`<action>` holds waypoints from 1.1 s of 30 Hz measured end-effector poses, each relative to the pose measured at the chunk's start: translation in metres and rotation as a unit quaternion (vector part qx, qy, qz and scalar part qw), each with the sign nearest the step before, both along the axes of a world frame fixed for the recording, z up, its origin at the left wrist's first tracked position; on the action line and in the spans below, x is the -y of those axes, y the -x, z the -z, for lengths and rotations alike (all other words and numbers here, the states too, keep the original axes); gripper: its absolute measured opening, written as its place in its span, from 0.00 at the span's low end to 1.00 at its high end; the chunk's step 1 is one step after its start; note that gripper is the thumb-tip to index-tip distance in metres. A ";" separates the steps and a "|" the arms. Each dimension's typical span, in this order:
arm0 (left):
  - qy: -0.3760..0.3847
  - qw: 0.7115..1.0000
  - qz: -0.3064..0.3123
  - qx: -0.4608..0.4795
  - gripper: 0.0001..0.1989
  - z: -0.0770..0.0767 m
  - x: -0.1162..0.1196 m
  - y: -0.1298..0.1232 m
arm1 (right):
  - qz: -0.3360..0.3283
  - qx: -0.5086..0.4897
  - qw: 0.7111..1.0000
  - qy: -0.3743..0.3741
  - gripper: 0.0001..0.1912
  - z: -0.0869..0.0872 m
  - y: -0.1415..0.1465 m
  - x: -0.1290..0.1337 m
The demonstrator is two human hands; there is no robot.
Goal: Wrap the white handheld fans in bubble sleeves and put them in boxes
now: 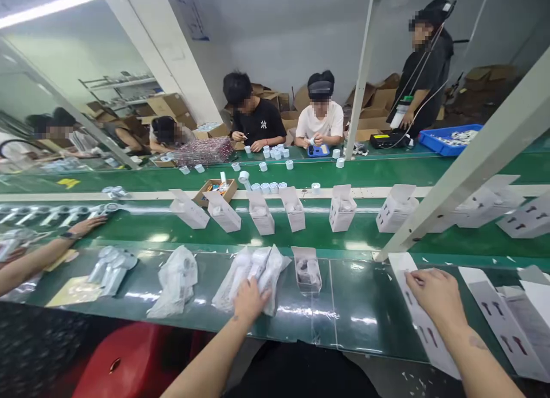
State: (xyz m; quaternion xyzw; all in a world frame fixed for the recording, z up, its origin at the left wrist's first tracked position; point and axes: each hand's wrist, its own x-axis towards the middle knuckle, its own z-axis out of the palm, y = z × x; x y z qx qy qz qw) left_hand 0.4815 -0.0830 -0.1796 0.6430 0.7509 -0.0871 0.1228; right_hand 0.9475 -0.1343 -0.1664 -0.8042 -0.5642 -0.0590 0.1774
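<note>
My left hand (250,300) reaches onto a group of white shower-head-shaped items in clear plastic bags (258,261), its fingers curled over one of them. My right hand (438,295) is over a tall white box (438,352) with small printed pictures, fingers bent together at its upper part. The fingertips' contact with the box is partly hidden. Between my hands stands an open white box (307,272) with a wrapped item inside. Another bagged item (177,280) lies left of my left hand. More printed boxes (507,323) are at the far right.
Several open white boxes (342,209) line the green belt (365,232) ahead. A slanted metal post (455,174) rises near my right hand. A co-worker's hand (88,225) reaches in from the left. People sit opposite; a red stool (129,363) stands below left.
</note>
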 end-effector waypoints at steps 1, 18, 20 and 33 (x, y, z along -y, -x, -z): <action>-0.015 0.999 0.034 -0.006 0.31 0.009 0.008 -0.008 | -0.013 0.009 0.998 -0.063 0.18 -0.006 0.015 0.004; -0.018 0.990 0.058 0.124 0.21 -0.018 0.008 0.020 | -0.160 -0.276 0.948 0.007 0.22 -0.024 0.137 0.053; -0.014 0.982 0.051 0.183 0.19 -0.045 0.004 0.046 | -0.166 -0.307 0.936 0.037 0.20 -0.029 0.129 0.055; -0.139 0.818 0.542 0.133 0.24 -0.162 0.002 -0.100 | -0.268 -0.441 0.857 0.002 0.32 -0.024 0.131 0.008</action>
